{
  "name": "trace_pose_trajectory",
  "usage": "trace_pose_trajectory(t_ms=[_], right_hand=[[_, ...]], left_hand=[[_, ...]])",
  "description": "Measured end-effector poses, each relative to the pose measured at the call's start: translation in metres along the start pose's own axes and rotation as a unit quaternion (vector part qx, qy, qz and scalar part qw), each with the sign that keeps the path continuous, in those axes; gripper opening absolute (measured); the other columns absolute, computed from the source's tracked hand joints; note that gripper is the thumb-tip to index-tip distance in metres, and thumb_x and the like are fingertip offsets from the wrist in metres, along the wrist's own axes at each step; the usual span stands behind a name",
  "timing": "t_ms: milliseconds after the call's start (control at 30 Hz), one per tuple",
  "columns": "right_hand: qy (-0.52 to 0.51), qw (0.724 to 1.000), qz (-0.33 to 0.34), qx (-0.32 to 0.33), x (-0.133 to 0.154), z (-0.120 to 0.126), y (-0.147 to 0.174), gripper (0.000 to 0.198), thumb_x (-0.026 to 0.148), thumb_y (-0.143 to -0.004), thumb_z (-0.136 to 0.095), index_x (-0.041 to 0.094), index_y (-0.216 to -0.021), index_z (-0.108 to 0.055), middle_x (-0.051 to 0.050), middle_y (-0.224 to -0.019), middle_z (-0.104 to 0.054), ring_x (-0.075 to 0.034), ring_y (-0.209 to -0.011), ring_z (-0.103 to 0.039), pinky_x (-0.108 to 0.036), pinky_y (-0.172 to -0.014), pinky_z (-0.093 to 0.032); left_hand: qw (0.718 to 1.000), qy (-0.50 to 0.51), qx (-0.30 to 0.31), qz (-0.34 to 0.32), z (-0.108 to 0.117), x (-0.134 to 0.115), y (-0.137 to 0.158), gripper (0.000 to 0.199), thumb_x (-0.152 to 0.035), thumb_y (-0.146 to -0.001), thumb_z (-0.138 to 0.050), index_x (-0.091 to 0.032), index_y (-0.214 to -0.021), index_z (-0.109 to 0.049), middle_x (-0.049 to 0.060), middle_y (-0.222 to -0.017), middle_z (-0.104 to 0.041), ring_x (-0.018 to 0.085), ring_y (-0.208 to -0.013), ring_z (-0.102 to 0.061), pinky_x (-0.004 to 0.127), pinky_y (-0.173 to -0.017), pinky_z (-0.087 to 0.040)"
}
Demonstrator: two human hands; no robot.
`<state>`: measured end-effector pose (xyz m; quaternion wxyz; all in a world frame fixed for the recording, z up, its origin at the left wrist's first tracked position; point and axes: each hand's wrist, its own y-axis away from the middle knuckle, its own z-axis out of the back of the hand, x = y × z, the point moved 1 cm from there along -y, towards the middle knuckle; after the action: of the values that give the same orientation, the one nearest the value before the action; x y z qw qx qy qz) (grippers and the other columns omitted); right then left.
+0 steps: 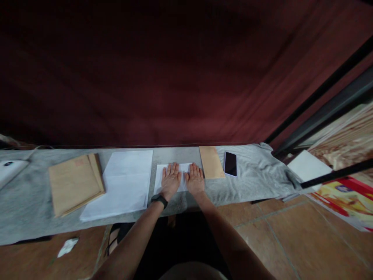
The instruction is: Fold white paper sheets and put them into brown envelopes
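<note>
A folded white sheet of paper (158, 175) lies on the grey cloth in front of me. My left hand (171, 179), with a dark watch on its wrist, rests flat on the left part of the paper. Flat on its right part is my right hand (195, 180), fingers stretched forward. Both hands hide much of the sheet. Just right of my right hand lies a single brown envelope (212, 163). To the left is a stack of white paper (128, 179), partly under a pile of brown envelopes (74, 181).
A phone (230, 164) lies right of the single envelope. The grey cloth (253, 179) covers the narrow table, with a dark red curtain (175, 97) behind. At far left is a white device (11, 171). Black metal bars (326, 93) and a red-and-yellow box (346, 198) stand at right.
</note>
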<state>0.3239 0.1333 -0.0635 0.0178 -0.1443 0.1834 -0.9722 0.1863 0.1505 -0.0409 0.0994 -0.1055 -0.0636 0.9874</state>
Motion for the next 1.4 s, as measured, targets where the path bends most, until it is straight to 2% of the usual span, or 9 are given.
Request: trace_pose_trajectory(t_ms=[233,400,667,833,900,1000,1100,1233,1400], right_hand=[[0.0,1.0,-0.008,0.019,0.001,0.003,-0.002,0.056,0.035,-0.104,-0.037,0.004,-0.151,-0.04,-0.021,-0.154,-0.043,-0.03,-0.144,-0.039,-0.05,-0.119,-0.029],[0.001,1.0,-0.011,0.029,0.002,0.006,-0.001,0.057,0.035,-0.104,-0.037,0.004,-0.152,-0.038,-0.021,-0.155,-0.04,-0.03,-0.145,-0.038,-0.05,-0.119,-0.028],[-0.003,0.999,-0.011,0.036,0.002,0.014,-0.004,0.057,0.035,-0.104,-0.038,0.004,-0.151,-0.039,-0.02,-0.156,-0.039,-0.03,-0.147,-0.035,-0.049,-0.12,-0.028],[-0.041,0.997,0.047,0.04,0.019,0.022,0.014,0.05,0.028,-0.105,-0.034,0.007,-0.149,-0.043,-0.014,-0.158,-0.038,-0.025,-0.149,-0.031,-0.046,-0.121,-0.027],[-0.053,0.993,0.086,0.058,0.029,0.025,0.031,0.046,0.031,-0.104,-0.037,0.015,-0.146,-0.049,-0.008,-0.156,-0.044,-0.02,-0.147,-0.036,-0.04,-0.121,-0.029],[-0.072,0.985,0.133,0.085,0.038,0.033,0.056,0.047,0.03,-0.105,-0.035,0.014,-0.147,-0.048,-0.01,-0.152,-0.049,-0.019,-0.143,-0.042,-0.041,-0.122,-0.028],[-0.062,0.983,0.147,0.089,0.034,0.044,0.072,0.049,0.031,-0.105,-0.038,0.014,-0.15,-0.043,-0.011,-0.152,-0.048,-0.021,-0.143,-0.042,-0.042,-0.121,-0.029],[-0.05,0.976,0.183,0.104,0.02,0.057,0.08,0.048,0.034,-0.103,-0.044,0.023,-0.15,-0.045,-0.007,-0.157,-0.042,-0.023,-0.145,-0.039,-0.046,-0.121,-0.029],[-0.039,0.977,0.177,0.109,0.002,0.066,0.088,0.048,0.037,-0.104,-0.045,0.029,-0.15,-0.044,-0.006,-0.162,-0.033,-0.024,-0.147,-0.036,-0.047,-0.12,-0.029]], left_hand=[[0.998,-0.028,-0.036,0.037,0.002,0.033,0.011,0.061,-0.034,-0.1,-0.028,-0.003,-0.151,-0.038,0.019,-0.158,-0.038,0.028,-0.15,-0.03,0.047,-0.122,-0.024],[0.995,-0.036,-0.076,0.059,0.005,0.027,0.038,0.06,-0.034,-0.1,-0.028,-0.001,-0.15,-0.039,0.021,-0.156,-0.04,0.03,-0.149,-0.03,0.05,-0.121,-0.027],[0.997,-0.006,-0.022,-0.077,0.019,0.008,0.093,0.054,-0.036,-0.101,-0.031,-0.017,-0.15,-0.044,0.008,-0.158,-0.04,0.026,-0.15,-0.028,0.049,-0.123,-0.026],[0.997,-0.009,-0.012,-0.073,0.026,0.007,0.095,0.051,-0.032,-0.1,-0.034,-0.018,-0.147,-0.049,0.008,-0.157,-0.041,0.027,-0.15,-0.03,0.049,-0.124,-0.024],[0.997,-0.01,-0.008,-0.077,0.026,0.007,0.094,0.05,-0.028,-0.099,-0.035,-0.017,-0.145,-0.052,0.008,-0.157,-0.041,0.027,-0.15,-0.029,0.049,-0.124,-0.023],[0.996,-0.014,-0.004,-0.093,0.026,0.009,0.096,0.05,-0.025,-0.098,-0.036,-0.018,-0.144,-0.053,0.007,-0.158,-0.04,0.027,-0.151,-0.026,0.049,-0.124,-0.023],[0.995,-0.021,-0.005,-0.101,0.026,0.01,0.098,0.05,-0.027,-0.098,-0.036,-0.021,-0.146,-0.05,0.005,-0.158,-0.04,0.027,-0.151,-0.025,0.05,-0.124,-0.024],[0.994,-0.025,-0.008,-0.105,0.027,0.01,0.099,0.05,-0.028,-0.1,-0.036,-0.021,-0.148,-0.048,0.005,-0.159,-0.038,0.027,-0.152,-0.024,0.05,-0.124,-0.023],[0.995,-0.015,-0.01,-0.101,0.027,0.011,0.101,0.051,-0.029,-0.1,-0.035,-0.022,-0.149,-0.046,0.004,-0.16,-0.037,0.025,-0.151,-0.025,0.048,-0.125,-0.022]])
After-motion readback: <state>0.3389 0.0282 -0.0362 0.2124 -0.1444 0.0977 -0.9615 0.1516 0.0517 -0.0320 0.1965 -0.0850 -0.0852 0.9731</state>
